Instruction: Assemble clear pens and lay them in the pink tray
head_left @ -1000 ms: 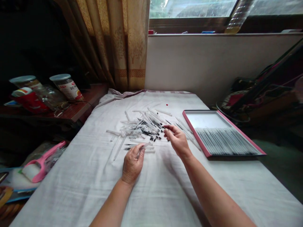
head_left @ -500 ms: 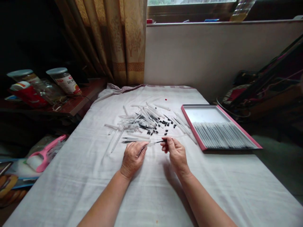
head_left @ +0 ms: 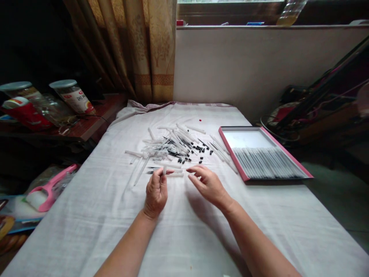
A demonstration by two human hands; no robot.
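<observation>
The left hand pinches a clear tube in the middle of the frame. The tube stands up, with its long side pointing to the top. The right hand is open and holds nothing, just right of the tube. The pile of tubes and black caps lies just above both hands, a bit nearer the right one.

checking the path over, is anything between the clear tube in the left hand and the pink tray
Yes: the open right hand sits in the line between the clear tube, pinched in the left hand, and the pink-rimmed tray. A few loose tubes also lie along the tray's left rim.
</observation>
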